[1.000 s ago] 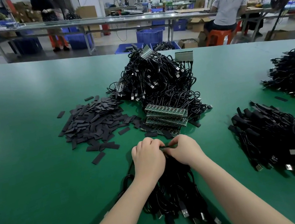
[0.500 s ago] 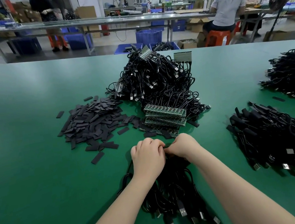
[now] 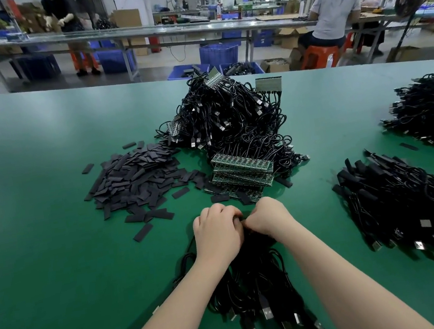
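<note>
Dozens of flat black sleeves lie heaped toward the left of the surface, probably kept close so one can be picked up without stretching. Just right of them, near the front edge, the left hand and right hand meet knuckle to knuckle. Their fingers curl round the far end of a cable bundle whose plugs trail toward the person; what they pinch there is hidden. Behind lie green board strips. Further right, a combed cable pile looks set aside as done.
</note>
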The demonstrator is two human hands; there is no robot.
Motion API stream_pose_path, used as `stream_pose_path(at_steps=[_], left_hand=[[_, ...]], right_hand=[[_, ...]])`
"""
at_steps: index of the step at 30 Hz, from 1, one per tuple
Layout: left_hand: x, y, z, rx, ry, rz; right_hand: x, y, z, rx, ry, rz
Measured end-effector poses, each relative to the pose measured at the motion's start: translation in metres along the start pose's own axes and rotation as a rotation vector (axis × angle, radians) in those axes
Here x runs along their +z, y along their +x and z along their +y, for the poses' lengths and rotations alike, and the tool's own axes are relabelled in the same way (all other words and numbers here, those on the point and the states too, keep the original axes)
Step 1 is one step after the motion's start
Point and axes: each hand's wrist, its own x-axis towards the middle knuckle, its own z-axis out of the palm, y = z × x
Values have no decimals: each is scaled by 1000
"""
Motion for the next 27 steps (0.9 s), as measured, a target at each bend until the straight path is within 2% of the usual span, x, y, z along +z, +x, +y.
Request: stream_pose_path(at_steps=[2,4,6,8,10,12,14,16,18,20,24,27], left_hand=[[1,1,0,-4,-17,0],[0,1,1,-19,-38,-3],[-2,4,3,-56,-39,-3],[-7,7,3,-111,-80,-16],[-16,14,2,-208,-305,-73],[-28,23,0,-318,-651,-123],[-40,29,-7,-336,-763,-170],[-47,30,-13,-258,-674,-278],[-45,22,-14,-173,-521,-367],[-37,10,-12,-110,-429,-361],[-29,-5,-8,14,-470,-328],[-27,-6,-7,229,-211,-232]], right_hand=[[-9,-8,7,-14,54,116],[-25,-21,9,-100,179,371],[-44,-37,4,-282,290,627],[-57,-54,-6,-473,350,753],[-62,-69,-14,-641,482,717],[-62,-81,-21,-753,656,654],[-61,-87,-24,-849,706,692],[-58,-87,-25,-887,629,746],[-55,-86,-25,-864,659,752],[-53,-86,-21,-811,759,758],[-57,-86,-7,-695,830,802],[-66,-91,10,-629,926,940]])
